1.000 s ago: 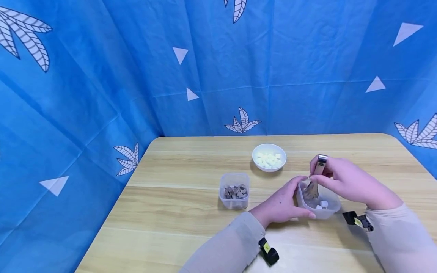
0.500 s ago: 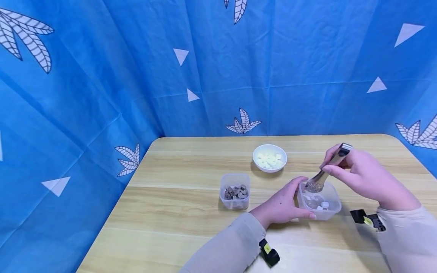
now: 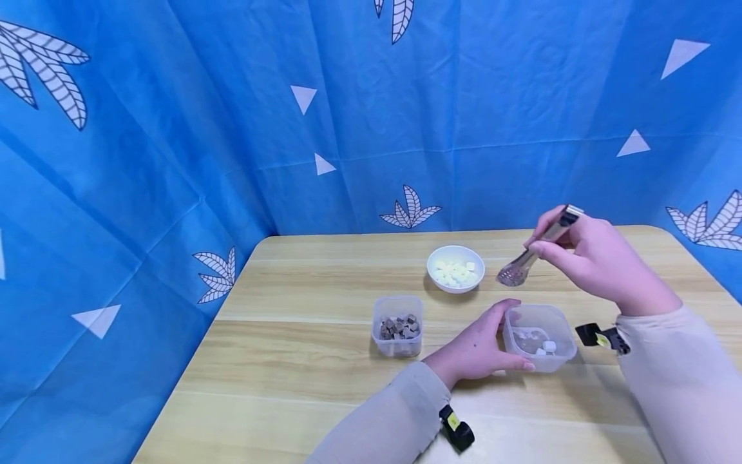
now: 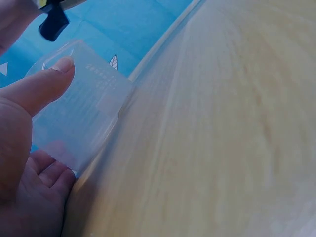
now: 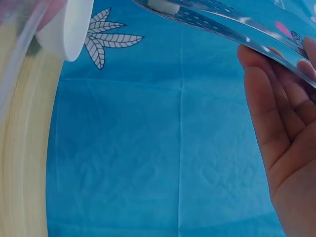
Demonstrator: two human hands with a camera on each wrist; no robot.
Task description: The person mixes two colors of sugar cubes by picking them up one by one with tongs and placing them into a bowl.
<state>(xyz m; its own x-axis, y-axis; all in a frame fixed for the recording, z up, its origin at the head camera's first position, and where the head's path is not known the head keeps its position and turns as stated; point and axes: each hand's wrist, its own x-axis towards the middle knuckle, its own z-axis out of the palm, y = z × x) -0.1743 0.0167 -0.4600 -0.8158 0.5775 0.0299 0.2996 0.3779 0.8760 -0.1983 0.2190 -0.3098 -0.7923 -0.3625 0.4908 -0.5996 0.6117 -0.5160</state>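
Note:
In the head view my left hand grips a clear plastic container from its left side, thumb on the near wall. A few white cubes lie on its bottom. The left wrist view shows my thumb along the container's wall, other fingers low on it. My right hand holds metal tongs above and behind the container, their perforated tips pointing left and down toward the white bowl. A white cube sits between the tong tips in the right wrist view.
White cubes fill the bottom of the bowl at the back. A second clear container with brown cubes stands left of my left hand. The wooden table ends at a blue curtain.
The tongs have come up out of the clear container, first to the right, then up and left toward the bowl. My left hand has stayed on the container.

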